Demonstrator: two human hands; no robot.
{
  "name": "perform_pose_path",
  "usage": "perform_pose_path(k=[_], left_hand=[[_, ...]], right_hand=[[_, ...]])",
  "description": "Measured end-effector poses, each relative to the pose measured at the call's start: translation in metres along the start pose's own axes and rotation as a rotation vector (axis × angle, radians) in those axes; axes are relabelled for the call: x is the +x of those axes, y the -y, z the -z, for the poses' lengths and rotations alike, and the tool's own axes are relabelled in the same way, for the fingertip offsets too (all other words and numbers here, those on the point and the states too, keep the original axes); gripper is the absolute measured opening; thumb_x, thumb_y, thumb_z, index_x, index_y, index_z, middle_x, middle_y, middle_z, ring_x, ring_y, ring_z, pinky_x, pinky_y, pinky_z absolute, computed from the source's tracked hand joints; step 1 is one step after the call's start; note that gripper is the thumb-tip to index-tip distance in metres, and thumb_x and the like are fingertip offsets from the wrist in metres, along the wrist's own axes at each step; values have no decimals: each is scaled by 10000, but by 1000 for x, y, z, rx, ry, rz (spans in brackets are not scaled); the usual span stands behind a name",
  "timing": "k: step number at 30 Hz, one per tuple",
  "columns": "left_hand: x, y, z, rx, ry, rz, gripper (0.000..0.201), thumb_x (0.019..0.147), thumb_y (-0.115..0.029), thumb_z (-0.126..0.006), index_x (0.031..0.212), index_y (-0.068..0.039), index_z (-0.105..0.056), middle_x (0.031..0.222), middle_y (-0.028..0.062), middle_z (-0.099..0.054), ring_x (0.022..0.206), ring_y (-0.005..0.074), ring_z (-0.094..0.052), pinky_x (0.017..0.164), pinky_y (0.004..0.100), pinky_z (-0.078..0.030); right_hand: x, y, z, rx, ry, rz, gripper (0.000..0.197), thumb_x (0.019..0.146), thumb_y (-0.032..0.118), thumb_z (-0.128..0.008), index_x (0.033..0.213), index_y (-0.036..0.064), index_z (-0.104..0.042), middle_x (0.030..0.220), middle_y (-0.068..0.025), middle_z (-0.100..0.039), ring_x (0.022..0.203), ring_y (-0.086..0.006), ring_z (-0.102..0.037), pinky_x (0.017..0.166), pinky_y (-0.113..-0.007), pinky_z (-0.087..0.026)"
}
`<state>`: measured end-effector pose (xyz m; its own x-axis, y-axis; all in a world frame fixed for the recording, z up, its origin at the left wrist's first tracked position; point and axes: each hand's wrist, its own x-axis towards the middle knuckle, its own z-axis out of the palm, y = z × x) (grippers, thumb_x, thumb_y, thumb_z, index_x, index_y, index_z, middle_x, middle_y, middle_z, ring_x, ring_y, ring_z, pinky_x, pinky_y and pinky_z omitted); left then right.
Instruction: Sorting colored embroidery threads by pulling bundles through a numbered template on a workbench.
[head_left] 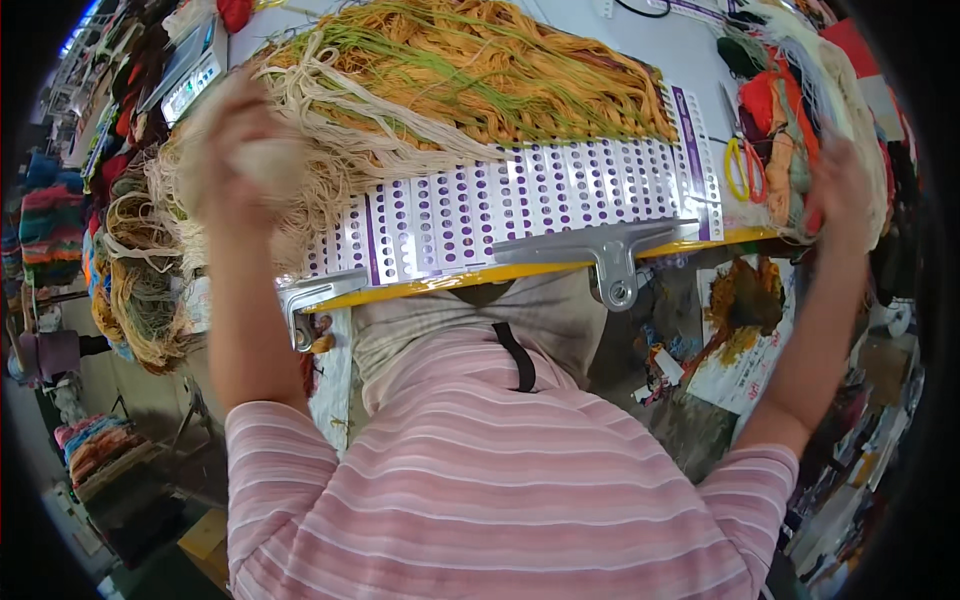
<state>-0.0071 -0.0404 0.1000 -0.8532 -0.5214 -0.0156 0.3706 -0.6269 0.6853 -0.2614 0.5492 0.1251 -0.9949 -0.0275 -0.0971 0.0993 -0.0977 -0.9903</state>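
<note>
My left hand (pixel 238 150) is raised over the left end of the board, smeared by motion. Its fingers look closed around a pale bunch of cream yarn (pixel 270 170), among more loose cream strands (pixel 335 150). On the far right, my right hand (pixel 840 185) is blurred too, beside hanging pale threads (pixel 862 120) and red and orange yarn bundles (pixel 785 120); whether it grips any of them is hidden by the blur. Between my hands, a thick spread of orange and green yarn (pixel 480 65) lies across a white card with rows of holes (pixel 540 195).
Two grey metal clips, one larger (pixel 610 250) and one at left (pixel 318 290), grip the board's yellow front edge (pixel 450 284). Scissors with yellow and red handles (pixel 745 170) lie at right. A scale-like device (pixel 195 75) stands at upper left. Yarn skeins (pixel 145 290) hang at left.
</note>
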Motion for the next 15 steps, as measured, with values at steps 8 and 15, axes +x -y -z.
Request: perform_pose_path(k=[8,15], left_hand=[[-41,209,-50,545,128,757,298,895,-128,-547,1137,46,-553,1083,131,-607,767,159,-620,676,245,-512],[-32,224,-75,886,93,729,177,828,-89,-567,917,54,-619,778,94,-632,630,145,-581,566,247,-459]], right_hand=[[-85,-183,-215,-515,430,-49,179,781,213,-654,788,39,-697,635,-33,-612,549,-102,-546,524,-248,-421],[-95,-194,-229,-617,298,91,161,727,208,-688,789,60,-706,708,-68,-674,631,-184,-638,596,-299,-481]])
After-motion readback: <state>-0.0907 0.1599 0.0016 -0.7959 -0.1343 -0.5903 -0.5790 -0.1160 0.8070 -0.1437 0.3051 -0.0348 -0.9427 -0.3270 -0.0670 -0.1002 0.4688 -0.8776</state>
